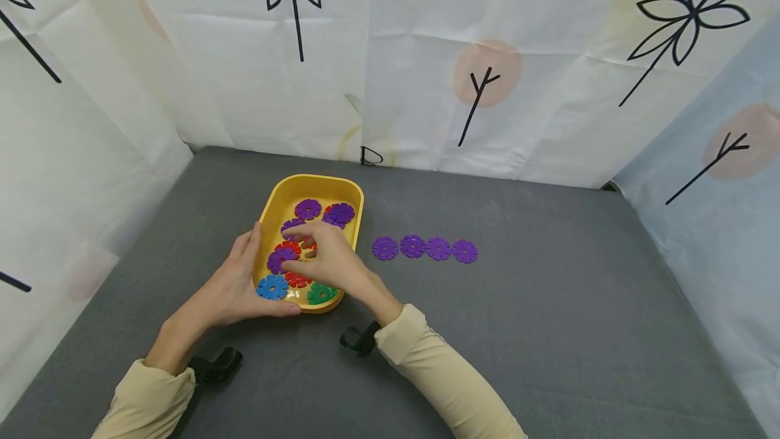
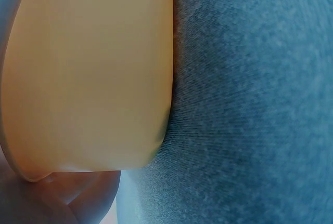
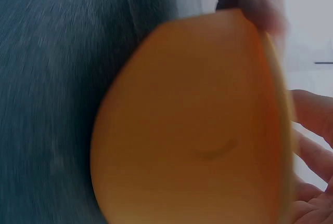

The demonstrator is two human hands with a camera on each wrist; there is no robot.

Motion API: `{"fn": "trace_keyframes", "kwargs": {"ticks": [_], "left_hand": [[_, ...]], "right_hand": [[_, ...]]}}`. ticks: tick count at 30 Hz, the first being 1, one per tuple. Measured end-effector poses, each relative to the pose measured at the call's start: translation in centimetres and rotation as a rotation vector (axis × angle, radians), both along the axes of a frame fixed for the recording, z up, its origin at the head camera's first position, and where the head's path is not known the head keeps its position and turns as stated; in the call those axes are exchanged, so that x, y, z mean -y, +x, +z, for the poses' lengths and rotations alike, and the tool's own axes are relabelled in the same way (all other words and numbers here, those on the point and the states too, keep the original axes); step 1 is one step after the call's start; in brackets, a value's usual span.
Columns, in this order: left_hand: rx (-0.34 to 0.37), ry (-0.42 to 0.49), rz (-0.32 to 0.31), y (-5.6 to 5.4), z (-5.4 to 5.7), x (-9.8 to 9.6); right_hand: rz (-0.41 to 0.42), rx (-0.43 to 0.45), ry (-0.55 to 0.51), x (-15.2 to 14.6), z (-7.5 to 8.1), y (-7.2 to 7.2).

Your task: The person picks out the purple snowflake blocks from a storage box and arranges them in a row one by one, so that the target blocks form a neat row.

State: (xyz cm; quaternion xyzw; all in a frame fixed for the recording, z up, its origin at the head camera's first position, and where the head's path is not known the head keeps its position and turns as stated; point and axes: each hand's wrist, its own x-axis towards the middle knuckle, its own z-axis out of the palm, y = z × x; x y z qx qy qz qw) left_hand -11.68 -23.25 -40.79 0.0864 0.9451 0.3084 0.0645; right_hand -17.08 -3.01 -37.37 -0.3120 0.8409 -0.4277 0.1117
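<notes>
A yellow tray (image 1: 317,185) holds flower-shaped plastic discs: purple discs (image 1: 307,208), red discs (image 1: 298,280), a blue disc (image 1: 271,286) and a green disc (image 1: 321,293). My left hand (image 1: 234,286) grips the tray at its near left corner, thumb along the near rim and fingers along the left side. Over the tray's middle, my right hand (image 1: 335,259) reaches in from the right with thumb and forefinger apart. Its thumb tip overlaps a purple disc (image 1: 280,261) in the head view. The tray's outer wall (image 2: 93,78) fills much of the left wrist view.
To the right of the tray, several purple discs (image 1: 413,246) lie in a row on the grey table (image 1: 548,303). Behind and at both sides hang pale cloth walls (image 1: 414,87) with plant drawings. Black wrist straps (image 1: 359,339) sit at both wrists.
</notes>
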Motion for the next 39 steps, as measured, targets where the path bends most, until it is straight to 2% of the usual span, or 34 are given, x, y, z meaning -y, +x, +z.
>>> {"fn": "trace_keyframes", "kwargs": {"ticks": [4, 8, 11, 17, 26, 30, 39], "left_hand": [[-0.018, -0.001, -0.015, -0.1, 0.1, 0.1], [-0.030, -0.001, -0.021, -0.1, 0.0, 0.1], [-0.030, 0.004, -0.020, -0.1, -0.1, 0.1], [-0.020, 0.003, -0.016, -0.1, -0.1, 0.1], [-0.016, -0.001, -0.012, 0.0, 0.1, 0.1], [-0.018, -0.002, -0.006, 0.0, 0.0, 0.1], [-0.020, 0.001, -0.005, 0.0, 0.0, 0.0]], "right_hand": [[0.002, 0.007, 0.026, 1.6, -0.9, -0.3], [-0.032, -0.006, 0.076, 2.6, -2.0, -0.6], [-0.061, -0.025, 0.112, 2.9, -2.6, -0.8], [-0.058, -0.030, 0.150, 3.3, -3.5, -1.1], [-0.090, -0.049, 0.286, 3.8, -3.8, -1.0], [-0.114, -0.030, 0.328, 4.1, -3.8, -1.0], [-0.141, 0.032, 0.312, 4.0, -3.9, -0.9]]}}
